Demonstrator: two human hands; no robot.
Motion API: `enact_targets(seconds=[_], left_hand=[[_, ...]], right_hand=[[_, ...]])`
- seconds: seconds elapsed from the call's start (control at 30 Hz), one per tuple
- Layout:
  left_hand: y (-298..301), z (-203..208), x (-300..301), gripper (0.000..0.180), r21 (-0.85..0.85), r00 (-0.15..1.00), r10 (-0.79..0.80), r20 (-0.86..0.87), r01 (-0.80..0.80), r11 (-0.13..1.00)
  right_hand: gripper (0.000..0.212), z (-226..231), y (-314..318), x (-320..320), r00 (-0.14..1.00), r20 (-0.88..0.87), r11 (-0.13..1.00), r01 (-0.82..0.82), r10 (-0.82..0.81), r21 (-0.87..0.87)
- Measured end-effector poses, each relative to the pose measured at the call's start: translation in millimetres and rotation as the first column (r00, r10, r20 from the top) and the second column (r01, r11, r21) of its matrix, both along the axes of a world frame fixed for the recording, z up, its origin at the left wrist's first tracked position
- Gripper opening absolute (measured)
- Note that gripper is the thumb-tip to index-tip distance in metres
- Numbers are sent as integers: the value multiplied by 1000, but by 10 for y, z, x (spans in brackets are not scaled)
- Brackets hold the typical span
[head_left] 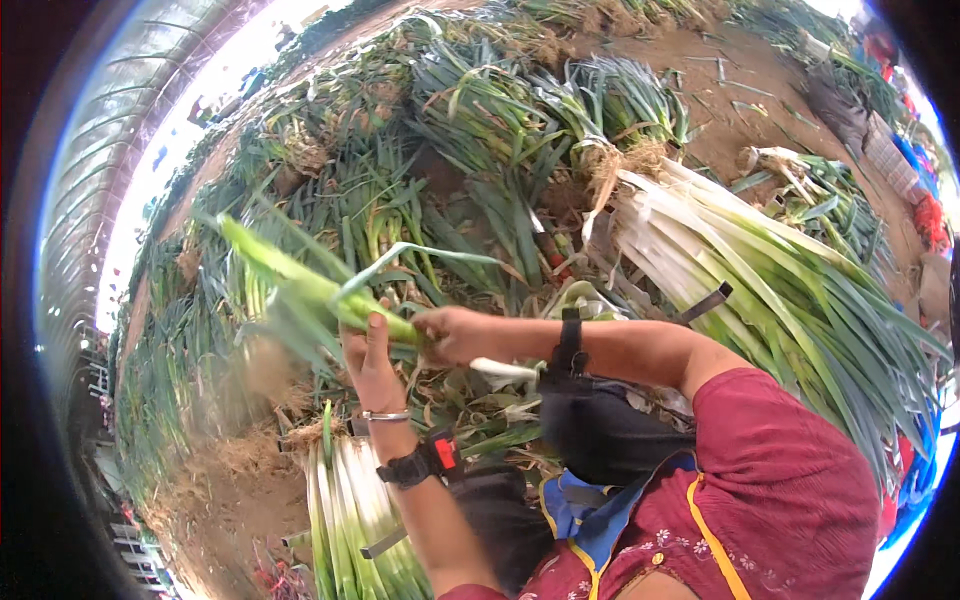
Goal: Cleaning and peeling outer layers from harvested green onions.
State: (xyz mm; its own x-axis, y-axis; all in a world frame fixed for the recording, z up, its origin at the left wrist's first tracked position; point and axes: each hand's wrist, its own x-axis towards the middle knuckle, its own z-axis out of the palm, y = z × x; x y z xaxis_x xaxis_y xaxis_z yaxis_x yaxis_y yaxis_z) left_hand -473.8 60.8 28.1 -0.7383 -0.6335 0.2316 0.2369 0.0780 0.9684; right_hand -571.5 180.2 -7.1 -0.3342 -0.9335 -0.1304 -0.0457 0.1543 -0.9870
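Note:
Between my two hands is a leek (300, 280), its green leaves fanning to the upper left and partly blurred. My right hand (458, 334) is closed round its end, on the right. My left hand (372, 362) grips it from below just beside the right one, thumb upward, the other fingers partly hidden behind the leaves. One thin leaf (430, 252) bends off to the right. Below my left hand, near my left forearm, lies a bundle of leeks (350, 500) with white stalks and a dark tie (385, 543).
To the right is a large bundle of leeks (760, 260), roots at its far end, bound with a dark band (706, 302). Heaps of loose leeks (370, 200) cover the ground ahead and left. Bare soil (730, 90) shows at the far right. My dark-trousered knee (600, 425) is below my right forearm.

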Motion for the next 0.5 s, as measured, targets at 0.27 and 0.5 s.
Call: enact_targets(seconds=[0.27, 0.5], left_hand=[[-182, -118, 104, 55, 166, 979, -99, 179, 69, 984], [-343, -181, 243, 33, 173, 965, 84, 250, -130, 976]], right_hand=[[37, 1122, 1228, -948, 777, 84, 739, 622, -624, -258], [22, 1716, 2946, -1842, 222, 94, 137, 830, -971, -541]])
